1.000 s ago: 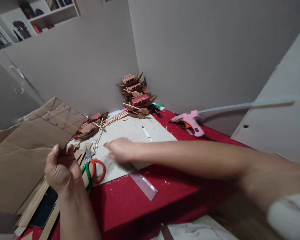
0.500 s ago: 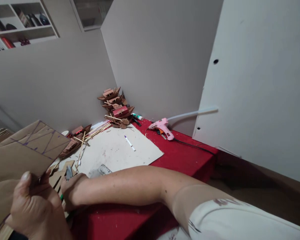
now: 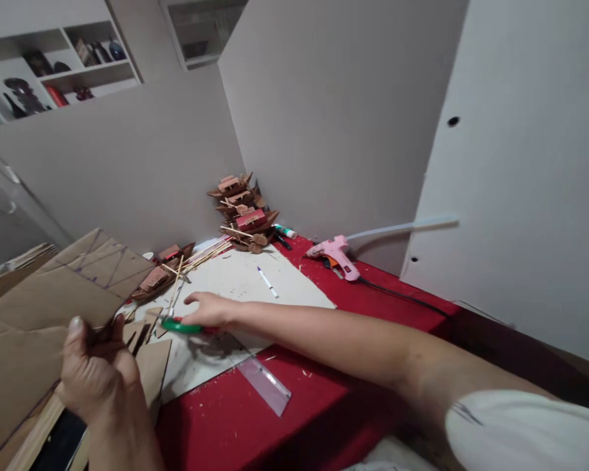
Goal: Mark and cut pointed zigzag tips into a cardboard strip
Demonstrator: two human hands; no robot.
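My left hand (image 3: 95,366) grips the lower right edge of a brown cardboard sheet (image 3: 34,307), thumb on top. Purple pen lines cross the sheet's upper corner. My right hand (image 3: 210,310) reaches over the white board and holds scissors with green and red handles (image 3: 180,325). Their blades are hard to make out against the scraps. Cut cardboard pieces (image 3: 153,366) lie between the two hands. A clear plastic ruler (image 3: 264,386) lies below my right forearm, partly on the red tabletop.
On the white board (image 3: 240,281) lies a white pen (image 3: 267,282). Wooden model boats (image 3: 245,212) are stacked in the corner, with another boat (image 3: 157,278) and thin sticks (image 3: 211,255) nearby. A pink glue gun (image 3: 336,255) rests on the red table (image 3: 387,297), its cord trailing right.
My right hand has swung from beside my left hand out to the right over the board, carrying the scissors away from the cardboard. The view has turned slightly left.
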